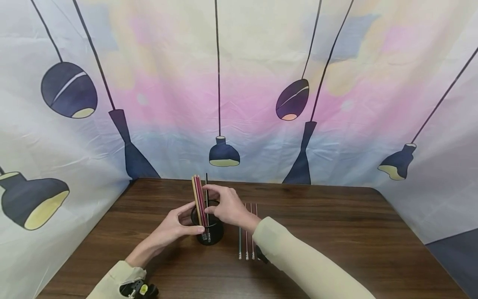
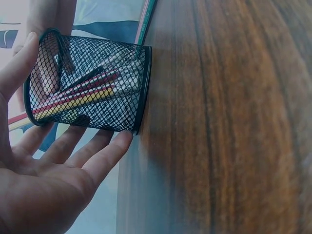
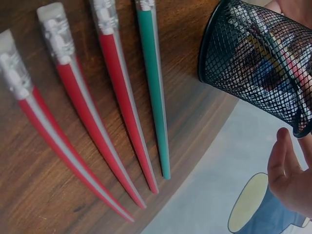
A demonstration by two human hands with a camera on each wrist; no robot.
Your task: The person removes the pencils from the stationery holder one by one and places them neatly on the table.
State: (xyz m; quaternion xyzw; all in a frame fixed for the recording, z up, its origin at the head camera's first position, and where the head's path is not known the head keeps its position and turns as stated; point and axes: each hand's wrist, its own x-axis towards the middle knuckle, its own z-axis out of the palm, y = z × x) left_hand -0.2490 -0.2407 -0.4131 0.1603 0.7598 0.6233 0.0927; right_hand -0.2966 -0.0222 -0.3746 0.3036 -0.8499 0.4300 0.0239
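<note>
A black wire-mesh pencil cup [image 1: 215, 233] stands upright on the table. My left hand [image 1: 169, 226] holds it from the left, thumb near the front rim and fingers around the far side. A bundle of red and yellow pencils [image 1: 198, 199] leans left inside the cup. One black pencil [image 1: 207, 180] rises almost straight beside them, pinched between the thumb and fingers of my right hand [image 1: 228, 205] over the cup's mouth. In the left wrist view, pencil ends show through the mesh [image 2: 97, 73] near the base.
To the right of the cup, a row of several striped pencils lies on the wooden table [image 1: 336, 232], red pencils [image 3: 122, 78] and a green pencil [image 3: 153, 78], clear-capped ends toward me. My right forearm passes over them. A printed cloth [image 1: 254, 104] hangs behind the table.
</note>
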